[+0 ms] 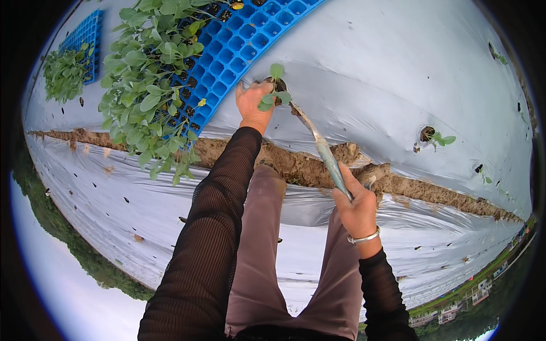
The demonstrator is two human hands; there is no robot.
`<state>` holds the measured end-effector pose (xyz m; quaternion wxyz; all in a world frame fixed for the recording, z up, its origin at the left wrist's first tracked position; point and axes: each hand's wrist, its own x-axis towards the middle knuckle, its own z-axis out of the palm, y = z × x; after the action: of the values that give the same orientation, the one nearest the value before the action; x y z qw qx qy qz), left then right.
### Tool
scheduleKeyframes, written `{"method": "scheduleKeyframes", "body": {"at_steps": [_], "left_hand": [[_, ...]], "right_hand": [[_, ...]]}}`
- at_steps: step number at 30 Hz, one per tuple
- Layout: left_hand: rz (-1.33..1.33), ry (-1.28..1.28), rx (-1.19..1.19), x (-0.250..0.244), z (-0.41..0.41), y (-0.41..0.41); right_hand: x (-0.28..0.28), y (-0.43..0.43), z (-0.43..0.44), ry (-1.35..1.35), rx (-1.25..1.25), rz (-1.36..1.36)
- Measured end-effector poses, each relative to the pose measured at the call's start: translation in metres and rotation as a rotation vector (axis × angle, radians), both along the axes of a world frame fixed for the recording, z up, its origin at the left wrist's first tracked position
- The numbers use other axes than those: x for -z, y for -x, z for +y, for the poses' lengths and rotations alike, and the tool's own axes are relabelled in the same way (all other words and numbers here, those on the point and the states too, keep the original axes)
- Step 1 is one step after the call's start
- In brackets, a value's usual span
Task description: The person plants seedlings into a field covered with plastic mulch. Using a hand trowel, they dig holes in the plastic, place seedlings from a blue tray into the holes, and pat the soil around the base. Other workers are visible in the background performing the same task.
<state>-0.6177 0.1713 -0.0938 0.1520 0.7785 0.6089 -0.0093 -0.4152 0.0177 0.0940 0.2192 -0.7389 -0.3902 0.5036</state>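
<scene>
My left hand [255,102] grips a leafy seedling [268,100] at a soil-filled hole [280,87] in the silver plastic mulch film [362,64]. Its fingertips are partly hidden by the leaves and the hole's edge. In my right hand [357,204] is the worn green handle of a narrow-bladed hand trowel [326,155]. The trowel's soiled tip reaches the right side of that hole. Just left of my left hand lies a blue plastic seedling tray [228,55], its near-side cells bare and its far-left part crowded with green seedlings [145,81].
Another blue tray [87,38] with seedlings lies at the far left. Planted holes, one with a seedling [439,138], dot the film on the right. A strip of bare soil [298,164] runs between the film-covered beds, by my legs [260,238].
</scene>
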Motion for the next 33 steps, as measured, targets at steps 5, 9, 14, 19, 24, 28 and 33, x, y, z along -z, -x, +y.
{"method": "scheduleKeyframes", "body": {"at_steps": [5, 9, 14, 19, 24, 28, 33], "left_hand": [[0.026, -0.065, -0.023, 0.003, -0.01, -0.011], [0.178, 0.055, -0.009, 0.007, -0.003, -0.018], [-0.058, 0.054, 0.038, -0.003, 0.001, -0.003], [-0.283, -0.085, -0.018, -0.012, -0.011, 0.022], [-0.322, -0.062, -0.071, -0.005, -0.005, 0.028], [-0.297, -0.021, -0.047, -0.004, 0.001, 0.027], [-0.312, -0.014, -0.067, -0.005, 0.002, 0.025]], "right_hand": [[0.009, 0.009, 0.018, 0.123, 0.002, -0.029], [0.009, 0.022, 0.019, 0.102, 0.026, -0.043], [0.018, 0.023, 0.016, 0.016, -0.024, -0.113], [0.059, -0.017, 0.035, -0.129, -0.268, -0.162], [0.067, -0.071, 0.061, -0.158, -0.621, -0.23], [0.063, -0.08, 0.07, -0.158, -0.759, -0.329], [0.064, -0.064, 0.049, -0.178, -0.743, -0.378]]}}
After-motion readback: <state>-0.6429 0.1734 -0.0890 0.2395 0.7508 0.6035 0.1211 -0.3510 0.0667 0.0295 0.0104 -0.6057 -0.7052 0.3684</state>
